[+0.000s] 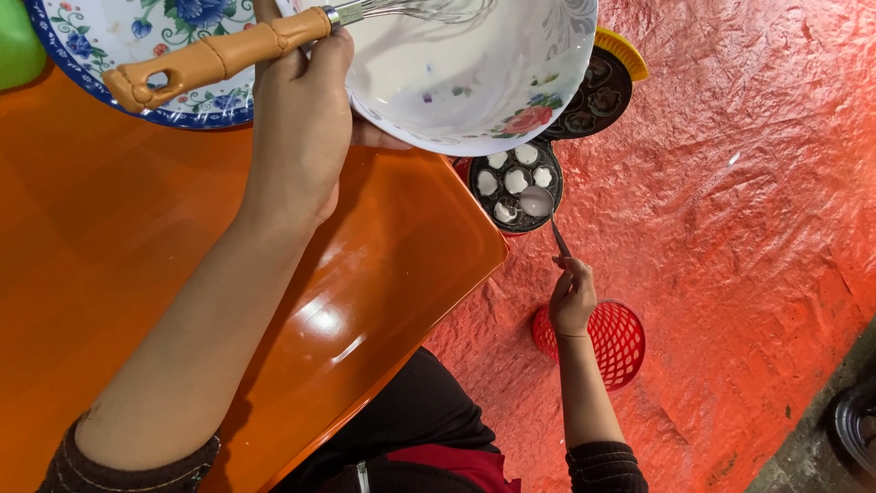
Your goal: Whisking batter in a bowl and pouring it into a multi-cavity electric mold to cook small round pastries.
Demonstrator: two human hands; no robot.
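My left hand (299, 119) grips the rim of a white flower-patterned bowl (474, 82) together with the orange handle of a whisk (219, 57), holding both above the orange table (365, 301). The bowl's inside is smeared with white batter. My right hand (572, 297) reaches down to the floor and holds a spoon (538, 203) with white batter over a dark round mould pan (516, 187). Several of the pan's cups hold white batter.
A second dark mould pan with a yellow rim (598, 91) lies behind the first. A red mesh basket (616, 342) sits on the red floor mat (730, 228). A blue-rimmed floral plate (137, 36) and a green object (18, 46) rest on the table.
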